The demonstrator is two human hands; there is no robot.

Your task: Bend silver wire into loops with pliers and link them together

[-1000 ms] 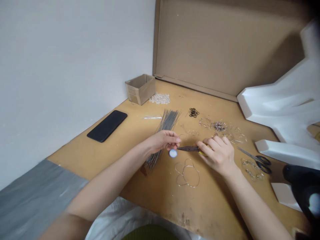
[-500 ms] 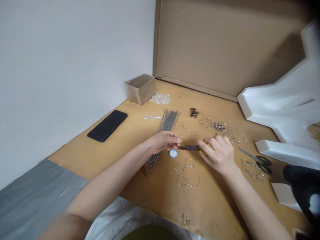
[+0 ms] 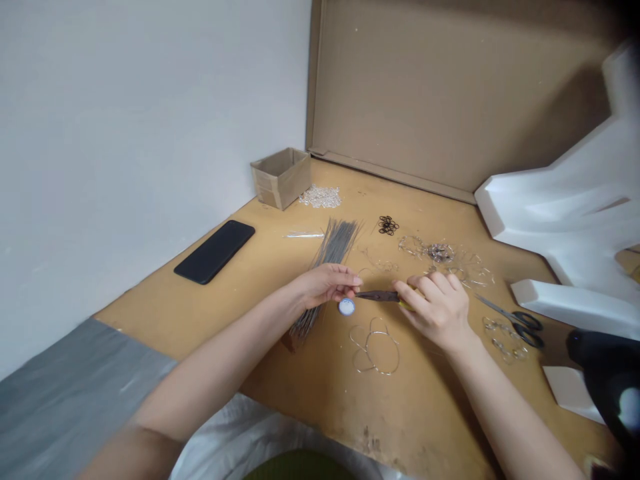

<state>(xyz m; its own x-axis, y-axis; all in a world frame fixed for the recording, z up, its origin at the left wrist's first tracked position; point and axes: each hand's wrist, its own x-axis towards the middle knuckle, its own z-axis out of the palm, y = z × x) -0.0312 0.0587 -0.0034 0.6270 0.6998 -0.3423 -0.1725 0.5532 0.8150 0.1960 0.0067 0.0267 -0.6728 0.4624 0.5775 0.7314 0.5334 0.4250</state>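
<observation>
The left hand has its fingers together at the tips of the pliers, anything pinched too small to tell; the right hand's fingers clamp the handles. A white disc is just beside, bent wire nearer on the worktop. The left hand partly covers the wire bundle

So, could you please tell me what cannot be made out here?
- Head view: what, if anything, the left hand pinches; too small, behind fingers.
- Head view: the pliers, handles mostly under the right hand.
- Head view: the wire bundle, partly behind the left hand.
- Head view: the dark object, cut off by the right edge.
</observation>
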